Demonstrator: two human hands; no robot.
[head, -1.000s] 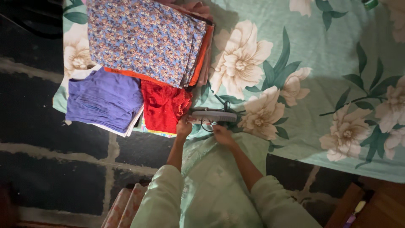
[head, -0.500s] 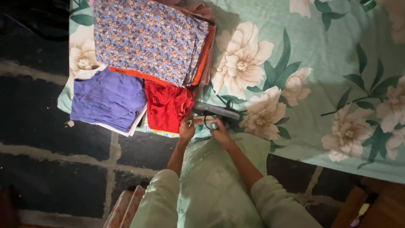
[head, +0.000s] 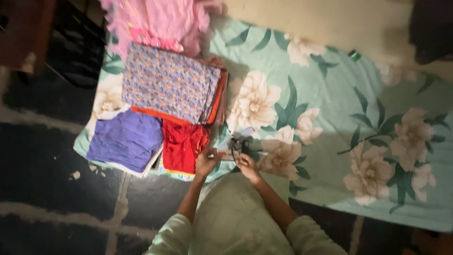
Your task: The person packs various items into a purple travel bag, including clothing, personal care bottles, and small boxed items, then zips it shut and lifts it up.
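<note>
A person kneeling on the dark floor (head: 42, 165) works at the edge of a green floral sheet (head: 330, 108), both hands closed on a small pale item with a dark cord (head: 237, 145), too blurred to identify. The left hand (head: 206, 162) pinches its near end; the right hand (head: 246, 163) grips the cord beside it. Just left of the fingers lie a folded red cloth (head: 181, 147) and a purple one (head: 126, 141); above them, a stack topped by blue floral fabric (head: 167, 81). Winding goes best, I judge, with the left hand steady and the cord taut. Half a second back the item lay flatter, and the pink cloth (head: 160, 21) was out of view.
</note>
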